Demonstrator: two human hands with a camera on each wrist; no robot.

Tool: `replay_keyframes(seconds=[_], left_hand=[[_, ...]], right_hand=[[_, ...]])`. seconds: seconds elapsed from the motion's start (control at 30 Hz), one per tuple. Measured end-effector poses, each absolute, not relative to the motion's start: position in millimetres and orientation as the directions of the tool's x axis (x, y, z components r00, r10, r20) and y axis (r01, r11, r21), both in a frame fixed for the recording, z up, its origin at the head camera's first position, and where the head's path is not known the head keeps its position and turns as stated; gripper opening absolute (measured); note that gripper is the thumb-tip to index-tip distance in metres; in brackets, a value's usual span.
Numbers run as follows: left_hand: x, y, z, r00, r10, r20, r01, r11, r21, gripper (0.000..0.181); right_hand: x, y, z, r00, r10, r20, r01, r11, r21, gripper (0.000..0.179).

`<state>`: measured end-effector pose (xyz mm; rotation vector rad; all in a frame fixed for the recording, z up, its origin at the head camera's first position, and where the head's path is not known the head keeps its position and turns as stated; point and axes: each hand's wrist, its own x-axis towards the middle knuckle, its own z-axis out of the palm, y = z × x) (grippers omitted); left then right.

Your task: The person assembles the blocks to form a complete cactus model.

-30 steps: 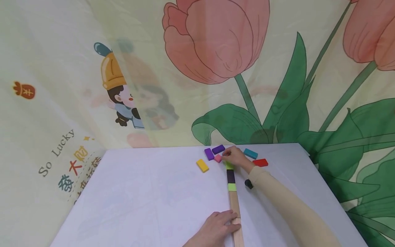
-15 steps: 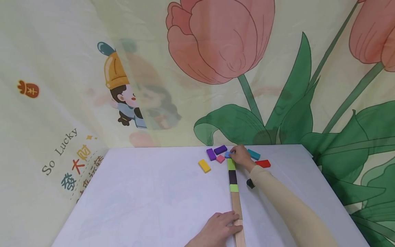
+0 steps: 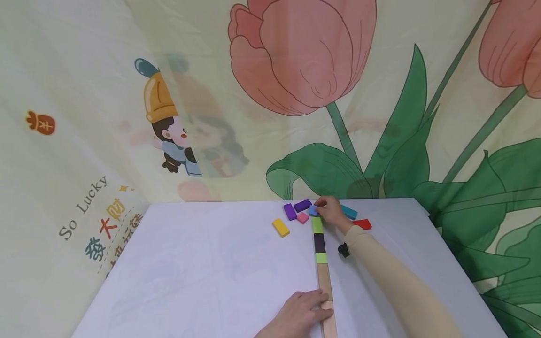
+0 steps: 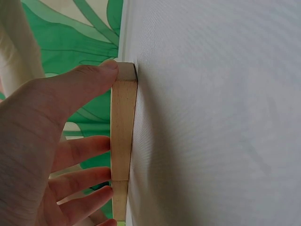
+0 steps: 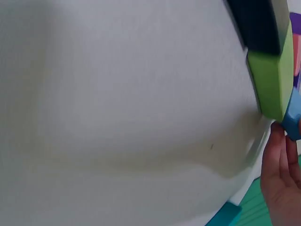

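Observation:
A straight row of blocks runs away from me across the white table [image 3: 190, 272]. Its near part is wooden blocks [image 3: 324, 279], followed by a small light green block [image 3: 321, 257], a dark block [image 3: 319, 243] and another light green block [image 3: 317, 225]. My left hand [image 3: 296, 312] rests on the wooden blocks; in the left wrist view its thumb and fairly straight fingertips touch them. At the far end, my right hand [image 3: 331, 213] pinches a blue block [image 3: 313, 211]. The right wrist view shows this blue block [image 5: 292, 115] right at the light green block's end.
Two purple blocks [image 3: 289, 211], a pink block [image 3: 302, 217] and a yellow block [image 3: 281, 227] lie left of the row's far end. To the right are a teal block [image 3: 349, 212], a red block [image 3: 362, 224] and a small black object [image 3: 344, 249] beside the right sleeve.
The right hand has shifted slightly right at the row's far end, and the blue block, hidden a second ago, now shows there. The left hand stays on the wooden blocks.

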<state>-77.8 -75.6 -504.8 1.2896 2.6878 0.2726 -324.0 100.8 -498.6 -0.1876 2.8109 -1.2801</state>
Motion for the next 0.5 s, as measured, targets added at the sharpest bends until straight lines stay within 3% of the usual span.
replay_keyframes(seconds=[0.5], left_hand=[[-76.8, -74.2, -501.4, -0.626, 0.775, -0.088, 0.745, 0.627, 0.226, 0.065]], right_hand=[[-326.4, 112.4, -505.5, -0.992, -0.127, -0.028, -0.06, 0.639, -0.767, 0.018]])
